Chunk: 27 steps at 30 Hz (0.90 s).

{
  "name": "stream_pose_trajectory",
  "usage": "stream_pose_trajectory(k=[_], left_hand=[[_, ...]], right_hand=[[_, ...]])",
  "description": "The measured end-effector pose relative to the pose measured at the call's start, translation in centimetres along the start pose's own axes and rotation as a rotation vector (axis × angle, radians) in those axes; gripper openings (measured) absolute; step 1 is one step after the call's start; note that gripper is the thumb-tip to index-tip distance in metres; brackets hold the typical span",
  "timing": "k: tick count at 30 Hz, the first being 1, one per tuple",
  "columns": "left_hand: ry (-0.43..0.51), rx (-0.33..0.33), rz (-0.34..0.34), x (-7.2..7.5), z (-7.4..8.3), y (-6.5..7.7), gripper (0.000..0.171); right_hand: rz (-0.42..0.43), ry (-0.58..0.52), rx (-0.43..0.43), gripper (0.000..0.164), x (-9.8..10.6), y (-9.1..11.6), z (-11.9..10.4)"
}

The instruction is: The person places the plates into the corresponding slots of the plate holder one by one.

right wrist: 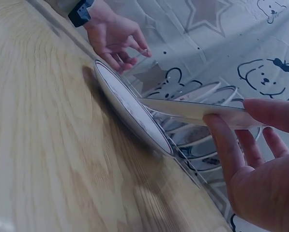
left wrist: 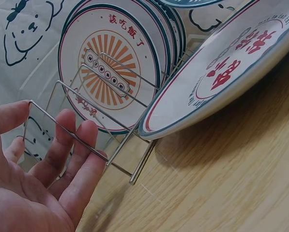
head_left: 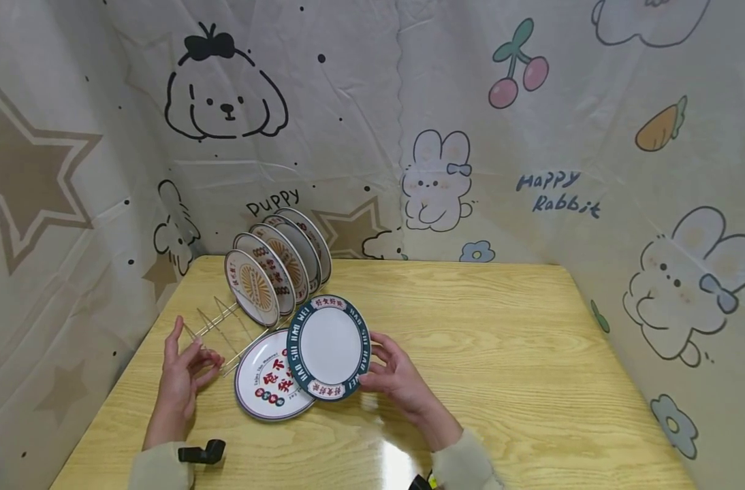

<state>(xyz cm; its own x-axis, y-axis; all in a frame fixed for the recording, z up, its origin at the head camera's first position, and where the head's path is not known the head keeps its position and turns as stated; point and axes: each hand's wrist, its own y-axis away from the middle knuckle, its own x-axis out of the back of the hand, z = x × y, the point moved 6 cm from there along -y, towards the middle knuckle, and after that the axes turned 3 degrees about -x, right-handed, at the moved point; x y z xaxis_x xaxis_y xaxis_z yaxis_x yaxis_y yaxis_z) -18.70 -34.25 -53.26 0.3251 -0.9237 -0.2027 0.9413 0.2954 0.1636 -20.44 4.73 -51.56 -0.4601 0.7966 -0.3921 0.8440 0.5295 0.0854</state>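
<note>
My right hand [head_left: 403,381] pinches the right edge of a plate [head_left: 329,347] with a dark teal lettered rim, thumb on its face and fingers behind. The plate is tilted up and partly overlaps another white plate [head_left: 263,388] with red characters, which lies beside the rack. At the near end of the wire dish rack [left wrist: 143,162], my left hand [head_left: 179,381] holds the end wire with curled fingers. Several plates [head_left: 252,289] stand on edge in the rack's far part, the front one with an orange sunburst. The near slots hold no plates.
A pale wooden table [head_left: 470,340] carries everything, with bare surface to the right. Printed cloth [head_left: 348,102] hangs behind the table and along its sides. The rack and plates sit toward the table's left side.
</note>
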Motion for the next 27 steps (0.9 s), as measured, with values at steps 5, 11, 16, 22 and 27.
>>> stream_pose_trajectory(k=[5, 11, 16, 22, 27], left_hand=[[-0.012, -0.006, -0.011, 0.0, 0.1, 0.0, 0.071], [-0.023, -0.009, -0.014, 0.0, 0.1, 0.1, 0.070], [-0.026, -0.013, -0.015, -0.1, 0.1, 0.0, 0.069], [-0.010, 0.004, -0.003, -0.1, 0.1, 0.0, 0.070], [-0.019, 0.032, 0.017, 0.1, -0.1, 0.0, 0.070]], right_hand=[[-0.003, -0.017, -0.003, 0.082, -1.1, -0.8, 0.5], [0.006, 0.014, 0.007, 0.081, -2.6, -1.4, 0.9], [0.024, 0.058, 0.029, 0.080, -3.6, -2.0, 1.2], [0.038, 0.114, 0.058, 0.080, -4.7, -3.0, 1.2], [0.047, 0.141, 0.062, 0.079, -5.6, -3.6, 1.2]])
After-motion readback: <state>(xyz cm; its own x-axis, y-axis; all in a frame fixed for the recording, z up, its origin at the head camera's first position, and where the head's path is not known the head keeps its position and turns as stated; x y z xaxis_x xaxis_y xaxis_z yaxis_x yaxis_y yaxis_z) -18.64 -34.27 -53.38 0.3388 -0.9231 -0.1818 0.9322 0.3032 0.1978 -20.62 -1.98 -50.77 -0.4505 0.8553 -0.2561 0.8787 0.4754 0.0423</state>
